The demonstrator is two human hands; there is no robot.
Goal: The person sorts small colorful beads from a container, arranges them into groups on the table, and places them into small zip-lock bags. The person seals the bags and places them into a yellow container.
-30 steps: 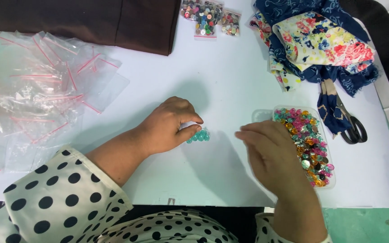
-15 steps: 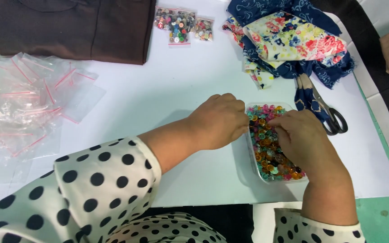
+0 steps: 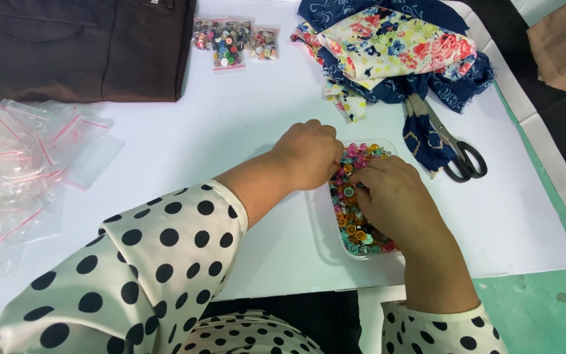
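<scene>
A white desk [image 3: 230,131] carried everything. Dark brown trousers [image 3: 80,46] lay at its far left corner, and a heap of flowered and blue cloth [image 3: 388,46] lay toward the far right corner. A pile of clear bags with red seals [image 3: 27,157] spread along the left edge. Black-handled scissors [image 3: 456,147] lay just below the cloth, near the right edge. Two small bags of buttons [image 3: 230,39] sat at the far edge, between trousers and cloth.

A clear plastic tray [image 3: 322,229] of coloured buttons [image 3: 355,229] stood near the front edge, right of the middle. The left hand [image 3: 309,154] and the right hand [image 3: 394,203] both reached into it, fingers curled down among the buttons; whether either pinched one, I cannot tell.
</scene>
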